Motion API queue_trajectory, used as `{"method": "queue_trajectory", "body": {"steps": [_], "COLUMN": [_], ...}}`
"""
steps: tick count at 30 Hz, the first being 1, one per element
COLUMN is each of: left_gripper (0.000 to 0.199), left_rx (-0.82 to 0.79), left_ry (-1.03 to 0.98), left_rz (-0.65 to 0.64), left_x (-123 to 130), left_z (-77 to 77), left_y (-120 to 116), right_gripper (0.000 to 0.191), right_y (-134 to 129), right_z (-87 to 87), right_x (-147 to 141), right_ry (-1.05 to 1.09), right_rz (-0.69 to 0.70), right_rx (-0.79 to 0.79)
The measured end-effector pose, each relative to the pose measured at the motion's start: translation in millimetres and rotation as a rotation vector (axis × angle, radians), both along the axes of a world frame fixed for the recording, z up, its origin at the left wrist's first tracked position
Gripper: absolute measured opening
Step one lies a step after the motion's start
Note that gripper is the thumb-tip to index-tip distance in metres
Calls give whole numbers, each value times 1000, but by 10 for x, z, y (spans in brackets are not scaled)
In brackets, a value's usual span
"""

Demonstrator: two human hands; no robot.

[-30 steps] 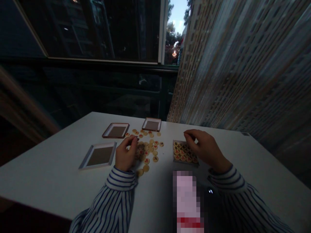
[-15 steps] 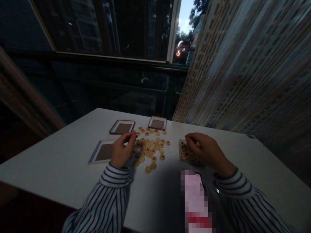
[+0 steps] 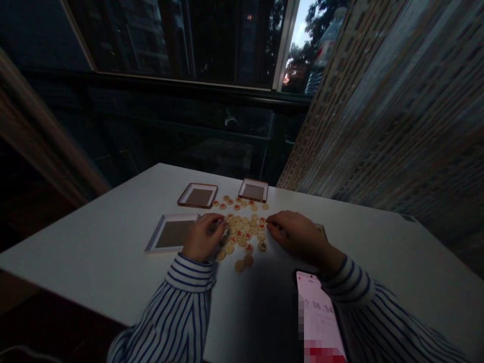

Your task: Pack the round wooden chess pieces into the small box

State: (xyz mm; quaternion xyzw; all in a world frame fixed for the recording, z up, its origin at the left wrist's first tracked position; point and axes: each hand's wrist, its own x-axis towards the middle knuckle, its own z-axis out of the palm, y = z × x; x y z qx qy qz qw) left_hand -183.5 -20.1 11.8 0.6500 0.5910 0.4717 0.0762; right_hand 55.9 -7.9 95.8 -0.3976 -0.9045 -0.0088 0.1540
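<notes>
Round wooden game pieces [image 3: 246, 228], some with red or black characters, lie spread over the middle of the white table. At their left edge is my left hand [image 3: 204, 237], its thumb and fingers pinched near a piece; what is between them is too small to make out. My right hand [image 3: 297, 237] reaches in from the right, fingertips closed beside the pieces at the pile's right edge, their contents hidden. Behind my right hand, a box [image 3: 321, 230] is mostly covered, with only a corner showing.
An open white box [image 3: 153, 239] stands left of my left hand. Two shallow brown-rimmed trays [image 3: 197, 205] [image 3: 253, 199] sit farther back. A lit phone [image 3: 317, 307] lies near the front, by my right wrist. Curtains and a window are beyond the white table [image 3: 113, 252].
My right hand has moved left from over the box of pieces to the pile's right edge. My left hand remains at the pile's left side. The view has shifted slightly.
</notes>
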Motion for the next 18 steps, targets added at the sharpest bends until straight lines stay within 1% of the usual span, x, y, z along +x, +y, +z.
{"method": "queue_trajectory", "body": {"steps": [2, 5, 8, 13, 18], "left_gripper": [21, 21, 25, 29, 30], "left_rx": [0, -17, -52, -151, -200], "left_ry": [69, 157, 246, 393, 466], "left_rz": [-49, -94, -120, -95, -63], "left_x": [-3, 1, 24, 103, 169], "left_z": [-27, -75, -121, -124, -94], "left_y": [6, 9, 2, -49, -87], "right_gripper": [24, 23, 21, 20, 21], "right_y": [27, 78, 111, 103, 110], "right_z": [-59, -184, -324, -515, -614], "right_x": [-118, -267, -367, -430, -427], "right_ry": [-13, -17, -31, -87, -59], "right_rz": [37, 42, 50, 72, 118], "right_rx": [-36, -60, -71, -49, -18]}}
